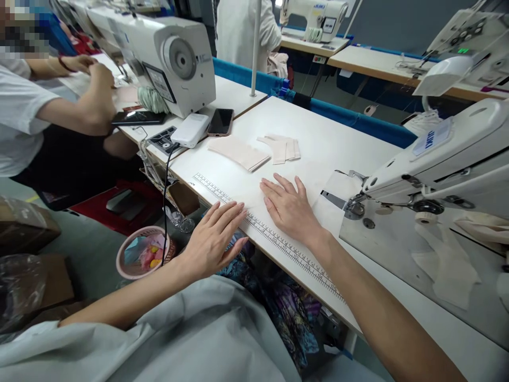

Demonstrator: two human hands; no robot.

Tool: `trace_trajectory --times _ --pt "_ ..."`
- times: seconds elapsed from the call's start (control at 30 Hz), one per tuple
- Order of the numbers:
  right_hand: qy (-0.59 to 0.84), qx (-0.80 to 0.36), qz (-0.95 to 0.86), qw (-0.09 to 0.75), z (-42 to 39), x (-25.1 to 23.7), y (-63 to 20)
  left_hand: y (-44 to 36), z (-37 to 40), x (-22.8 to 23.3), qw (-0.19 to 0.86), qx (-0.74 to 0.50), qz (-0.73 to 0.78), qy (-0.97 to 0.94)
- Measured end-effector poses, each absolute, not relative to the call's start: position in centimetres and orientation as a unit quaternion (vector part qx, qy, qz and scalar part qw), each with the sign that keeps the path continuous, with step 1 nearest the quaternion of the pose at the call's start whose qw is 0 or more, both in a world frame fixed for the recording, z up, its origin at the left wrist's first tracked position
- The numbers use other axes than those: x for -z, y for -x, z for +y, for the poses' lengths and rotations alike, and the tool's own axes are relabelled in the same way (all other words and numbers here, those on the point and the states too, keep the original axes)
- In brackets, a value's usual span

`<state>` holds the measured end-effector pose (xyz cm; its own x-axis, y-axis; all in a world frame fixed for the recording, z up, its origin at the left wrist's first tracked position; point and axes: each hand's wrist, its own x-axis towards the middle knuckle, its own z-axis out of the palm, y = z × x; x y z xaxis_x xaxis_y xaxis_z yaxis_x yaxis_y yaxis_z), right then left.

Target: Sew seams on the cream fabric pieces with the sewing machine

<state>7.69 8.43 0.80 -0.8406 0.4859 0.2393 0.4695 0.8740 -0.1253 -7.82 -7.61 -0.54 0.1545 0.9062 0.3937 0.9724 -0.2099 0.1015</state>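
Resting flat, both hands are open with no grip on anything: the right hand lies palm-down on the tabletop, and the left hand sits at the near edge, fingers over the printed ruler. Just beyond the right hand, two small stacks of cloth pieces wait untouched. To its right, the sewing machine has nothing under its needle, so I'd say the sewing hasn't started.
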Motion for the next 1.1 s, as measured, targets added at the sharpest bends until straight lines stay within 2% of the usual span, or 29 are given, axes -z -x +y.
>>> trace_trajectory --times 0.17,0.53,1.1 --pt "0.247 -0.037 -0.958 0.143 8.5 -0.9 -7.8 7.4 -8.7 0.7 0.068 0.233 -0.601 0.762" --pt "0.215 -0.032 -0.965 0.146 8.3 -0.6 -8.0 10.1 -8.7 0.5 0.161 0.226 -0.678 0.68" --pt "0.2 0.022 -0.974 0.109 8.0 -0.8 -7.9 7.7 -5.9 1.0 0.082 0.138 -0.664 0.73"
